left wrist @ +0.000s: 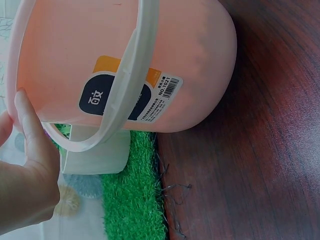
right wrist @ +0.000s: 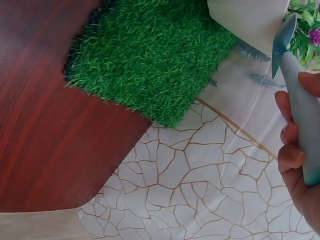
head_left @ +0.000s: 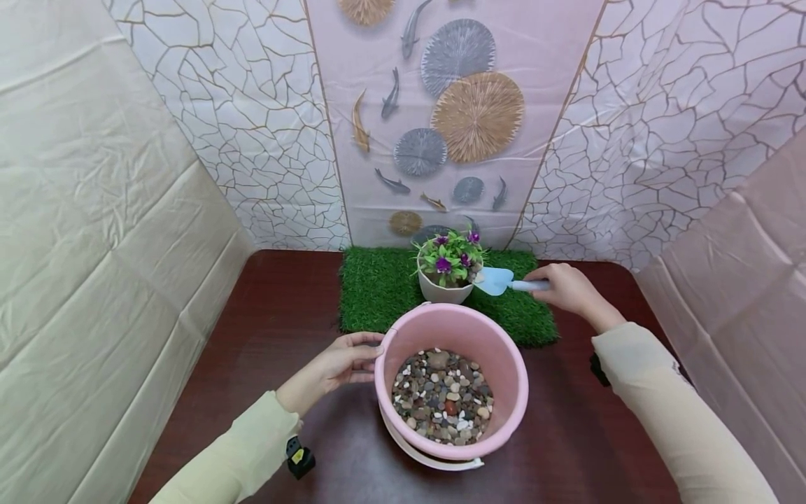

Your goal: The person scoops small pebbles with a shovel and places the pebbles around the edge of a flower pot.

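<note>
A pink bucket [head_left: 513,364] stands on the table, with mixed pebbles [head_left: 441,399] covering its bottom. My left hand [head_left: 343,360] touches the left side of the bucket at its rim, fingers fairly straight. In the left wrist view, the thumb [left wrist: 31,117] lies against the bucket beside its white handle [left wrist: 127,75]. My right hand [head_left: 567,288] grips a small trowel [head_left: 494,281] by its pale handle. The trowel's light blue blade reaches the right rim of a white flowerpot [head_left: 443,290], which holds a plant [head_left: 450,255] with purple flowers. A few stones show by the blade's tip.
Under the flowerpot lies a green artificial grass mat [head_left: 378,287], at the back of the dark red wooden table [head_left: 277,308]. A patterned cloth backdrop [head_left: 271,126] hangs behind, and pale padded panels [head_left: 94,231] stand on both sides.
</note>
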The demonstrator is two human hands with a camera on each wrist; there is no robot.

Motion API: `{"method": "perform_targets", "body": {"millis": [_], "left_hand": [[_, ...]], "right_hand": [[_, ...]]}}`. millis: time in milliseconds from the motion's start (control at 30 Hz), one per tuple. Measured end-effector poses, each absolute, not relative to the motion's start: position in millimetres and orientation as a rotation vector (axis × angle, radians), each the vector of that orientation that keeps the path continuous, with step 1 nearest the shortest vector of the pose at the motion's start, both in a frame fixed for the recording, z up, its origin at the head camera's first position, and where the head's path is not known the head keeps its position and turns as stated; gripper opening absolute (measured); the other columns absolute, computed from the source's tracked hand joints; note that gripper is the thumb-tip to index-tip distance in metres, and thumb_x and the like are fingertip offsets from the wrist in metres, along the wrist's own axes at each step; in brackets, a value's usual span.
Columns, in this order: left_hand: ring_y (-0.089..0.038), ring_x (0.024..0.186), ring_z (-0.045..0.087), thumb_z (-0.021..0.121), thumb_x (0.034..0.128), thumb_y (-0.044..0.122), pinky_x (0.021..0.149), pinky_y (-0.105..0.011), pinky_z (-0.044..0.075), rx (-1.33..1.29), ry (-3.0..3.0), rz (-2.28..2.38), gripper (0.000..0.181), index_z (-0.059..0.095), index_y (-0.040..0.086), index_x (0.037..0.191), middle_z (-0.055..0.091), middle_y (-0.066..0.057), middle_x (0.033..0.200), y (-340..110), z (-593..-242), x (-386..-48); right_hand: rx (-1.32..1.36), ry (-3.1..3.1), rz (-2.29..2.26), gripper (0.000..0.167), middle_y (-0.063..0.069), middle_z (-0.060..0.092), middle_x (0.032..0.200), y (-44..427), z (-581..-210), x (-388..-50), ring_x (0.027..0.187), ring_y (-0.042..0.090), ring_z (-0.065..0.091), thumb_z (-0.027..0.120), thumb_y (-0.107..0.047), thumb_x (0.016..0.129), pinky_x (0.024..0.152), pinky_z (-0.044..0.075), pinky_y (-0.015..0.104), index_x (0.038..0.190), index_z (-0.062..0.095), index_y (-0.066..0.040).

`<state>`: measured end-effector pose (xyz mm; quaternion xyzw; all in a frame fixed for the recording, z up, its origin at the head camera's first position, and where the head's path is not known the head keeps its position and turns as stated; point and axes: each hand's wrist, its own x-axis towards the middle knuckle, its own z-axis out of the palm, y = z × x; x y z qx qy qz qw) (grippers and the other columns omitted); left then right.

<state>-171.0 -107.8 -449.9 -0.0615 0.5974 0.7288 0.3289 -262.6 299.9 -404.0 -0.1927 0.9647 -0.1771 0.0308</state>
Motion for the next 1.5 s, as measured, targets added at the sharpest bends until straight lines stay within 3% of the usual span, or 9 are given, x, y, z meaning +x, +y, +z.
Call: {"method": "perform_targets", "body": {"millis": [200, 433, 767, 1500], "left_hand": [[-0.005, 0.063, 0.064, 0.059, 0.0893, 0.007, 0.063, -0.021, 0.058, -0.141, 1.574, 1.905, 0.040, 0.049, 0.002, 0.128, 0.066, 0.004, 0.072, -109.0, -452.0, -171.9], [-0.006, 0.067, 0.065, 0.073, 0.0806, 0.019, 0.067, -0.023, 0.059, -0.026, 1.539, 1.939, 0.047, 0.055, 0.006, 0.122, 0.068, 0.004, 0.076, -113.7, -458.1, -172.6], [-0.006, 0.064, 0.064, 0.056, 0.0908, 0.005, 0.062, -0.022, 0.059, -0.144, 1.572, 1.912, 0.036, 0.051, 0.002, 0.126, 0.067, 0.004, 0.074, -108.7, -452.0, -171.2], [-0.006, 0.063, 0.064, 0.057, 0.0902, 0.005, 0.062, -0.022, 0.059, -0.149, 1.572, 1.902, 0.038, 0.050, 0.002, 0.127, 0.067, 0.004, 0.073, -108.8, -455.4, -173.5]], "right_hand": [[-0.561, 2.989, -0.487, 0.025, 0.014, 0.068, 0.080, 291.8, -398.4, -269.5, 0.050, 0.012, 0.044, 0.065, -0.006, 0.084, 0.050, 0.037, 0.026, 0.106, 0.068, 0.006], [-0.564, 3.010, -0.382, 0.025, 0.016, 0.070, 0.086, 282.8, -393.4, -279.4, 0.054, 0.013, 0.050, 0.065, -0.007, 0.083, 0.053, 0.042, 0.029, 0.105, 0.069, 0.005], [-0.559, 3.055, -0.259, 0.021, 0.021, 0.070, 0.096, 267.3, -385.2, -288.2, 0.078, 0.032, 0.065, 0.064, -0.007, 0.082, 0.069, 0.054, 0.049, 0.100, 0.071, 0.002], [-0.595, 3.055, -0.020, 0.014, 0.017, 0.071, 0.089, 241.1, -373.0, -303.3, 0.075, 0.030, 0.064, 0.066, -0.005, 0.081, 0.064, 0.055, 0.045, 0.092, 0.072, 0.000]]}}
